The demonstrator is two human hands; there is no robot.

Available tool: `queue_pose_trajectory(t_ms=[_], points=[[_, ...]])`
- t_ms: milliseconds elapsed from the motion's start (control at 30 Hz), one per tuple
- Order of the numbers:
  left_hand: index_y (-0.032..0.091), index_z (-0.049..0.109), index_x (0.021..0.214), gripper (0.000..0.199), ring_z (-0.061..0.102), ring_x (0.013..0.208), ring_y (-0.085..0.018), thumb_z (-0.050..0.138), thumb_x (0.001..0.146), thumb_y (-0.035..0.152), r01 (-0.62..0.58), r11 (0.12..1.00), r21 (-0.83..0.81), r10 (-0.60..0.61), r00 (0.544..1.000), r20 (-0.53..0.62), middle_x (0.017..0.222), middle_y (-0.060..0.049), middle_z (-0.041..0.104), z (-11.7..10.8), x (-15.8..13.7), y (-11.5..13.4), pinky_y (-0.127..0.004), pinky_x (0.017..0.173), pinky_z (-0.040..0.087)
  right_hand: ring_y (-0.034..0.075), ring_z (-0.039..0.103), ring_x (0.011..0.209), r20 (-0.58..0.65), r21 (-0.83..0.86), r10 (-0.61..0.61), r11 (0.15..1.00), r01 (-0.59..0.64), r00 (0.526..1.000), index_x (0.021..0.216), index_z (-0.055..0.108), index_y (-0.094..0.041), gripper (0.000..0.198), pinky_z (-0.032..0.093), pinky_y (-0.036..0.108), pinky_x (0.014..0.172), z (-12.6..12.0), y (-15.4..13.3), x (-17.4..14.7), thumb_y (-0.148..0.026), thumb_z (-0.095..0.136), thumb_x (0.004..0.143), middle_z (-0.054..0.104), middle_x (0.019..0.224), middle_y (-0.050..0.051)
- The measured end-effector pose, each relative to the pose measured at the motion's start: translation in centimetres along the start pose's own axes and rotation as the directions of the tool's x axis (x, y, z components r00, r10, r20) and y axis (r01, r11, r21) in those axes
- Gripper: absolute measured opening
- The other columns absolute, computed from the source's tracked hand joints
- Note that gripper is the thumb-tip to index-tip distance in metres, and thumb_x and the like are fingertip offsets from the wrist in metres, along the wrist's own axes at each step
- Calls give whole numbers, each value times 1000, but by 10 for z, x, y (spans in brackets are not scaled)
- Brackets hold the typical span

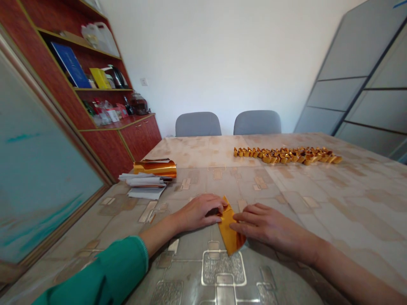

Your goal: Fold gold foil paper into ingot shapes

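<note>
A: Where's the sheet right now?

B: The gold paper (pixel 231 233) lies flat on the table (pixel 318 203), near the front edge, right between your hands. One corner points at you, another stands up slightly by your left fingers.

A: Hand states?

B: Your left hand (pixel 199 212) is curled loosely, fingertips pinching or pressing the paper's upper left edge. Can't tell if the thumb is under the fold. Your right hand (pixel 265 223) is flat and open, fingers pressing down on the right edge. Neither lifts it.

A: How will it handle?

B: My read: foil-faced paper, very light, thin, slick on that glossy tablecloth. It'll skid unless you pin it. Creases sharply and won't forgive a wrong fold. Tears easily at the corners.

A: Where to grip?

B: Edges and corners only, fingertips. Keep one hand pressing the flat part, work the raised corner with the other.

A: Anything else around?

B: Roll of gold foil (pixel 155 168) on a paper stack (pixel 144 184) to your left. Row of folded gold pieces (pixel 286 155) far side, well apart.
</note>
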State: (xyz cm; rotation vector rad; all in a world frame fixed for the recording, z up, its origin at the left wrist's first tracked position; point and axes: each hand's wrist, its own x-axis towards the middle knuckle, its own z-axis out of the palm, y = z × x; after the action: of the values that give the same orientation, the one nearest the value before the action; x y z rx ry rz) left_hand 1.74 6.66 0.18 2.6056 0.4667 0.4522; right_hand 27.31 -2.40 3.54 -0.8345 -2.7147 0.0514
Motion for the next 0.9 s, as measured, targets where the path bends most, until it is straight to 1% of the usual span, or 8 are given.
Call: queue_pose_trajectory(t_ms=[100, 200, 333, 433, 533, 633, 700, 900], points=[[19, 62, 101, 12, 60, 114, -22, 61, 96, 30, 13, 1000, 24, -13, 1000, 4, 121, -7, 67, 0, 0, 2, -35, 101, 43, 20, 61, 94, 35, -106, -71, 992, 74, 997, 126, 63, -24, 27, 47, 33, 84, 8, 2, 9, -21, 53, 101, 72, 107, 4], [19, 61, 101, 13, 60, 113, -22, 62, 96, 30, 33, 999, 39, -33, 999, -12, 119, -7, 67, 1, -2, 4, -35, 100, 44, 20, 61, 92, 48, -111, -79, 990, 84, 996, 113, 68, -21, 19, 46, 33, 82, 16, 3, 14, -21, 54, 101, 73, 103, 5], [19, 61, 98, 11, 60, 114, -22, 61, 96, 30, 30, 999, 43, -29, 999, -25, 122, -7, 67, 2, -2, 6, -36, 102, 43, 18, 63, 92, -14, 16, -10, 1000, 10, 1000, 105, 71, -21, 19, 47, 30, 80, 23, 1, 13, -19, 53, 101, 74, 104, 5], [20, 61, 103, 14, 60, 114, -23, 63, 94, 29, 65, 997, 37, -64, 997, -36, 122, -7, 67, 2, -2, 8, -37, 102, 44, 17, 64, 94, -10, 144, 53, 988, -51, 999, 104, 72, -21, 21, 48, 30, 81, 23, -1, 11, -18, 51, 101, 74, 106, 5], [21, 56, 124, 37, 56, 121, -24, 68, 89, 27, 101, 994, 39, -98, 993, -69, 131, -9, 61, 2, -2, 9, -39, 104, 44, 18, 63, 94, 18, 213, 83, 974, -84, 996, 99, 71, -20, 23, 48, 32, 84, 21, 0, 9, -19, 49, 102, 74, 103, 6], [24, 41, 145, 67, 44, 137, -26, 71, 85, 25, 107, 990, 88, -97, 989, -108, 153, -12, 41, 1, -4, 9, -43, 112, 38, 19, 62, 93, 53, 245, 95, 964, -106, 994, 96, 69, -20, 25, 46, 33, 87, 21, 4, 7, -16, 45, 102, 73, 99, 6], [26, 37, 148, 75, 38, 141, -28, 74, 83, 26, 118, 985, 126, -101, 986, -129, 159, -13, 31, 1, -4, 8, -46, 114, 35, 19, 61, 93, 64, 268, 98, 957, -111, 993, 95, 68, -20, 25, 46, 33, 87, 22, 7, 6, -13, 44, 100, 72, 97, 5], [21, 61, 120, 46, 52, 123, -27, 79, 80, 35, 153, 979, 133, -132, 979, -155, 134, -11, 55, -1, -7, 6, -43, 105, 43, 18, 61, 89, 21, 355, 108, 929, -108, 994, 97, 66, -20, 26, 46, 31, 83, 24, 12, 6, -9, 43, 98, 70, 94, 5]])
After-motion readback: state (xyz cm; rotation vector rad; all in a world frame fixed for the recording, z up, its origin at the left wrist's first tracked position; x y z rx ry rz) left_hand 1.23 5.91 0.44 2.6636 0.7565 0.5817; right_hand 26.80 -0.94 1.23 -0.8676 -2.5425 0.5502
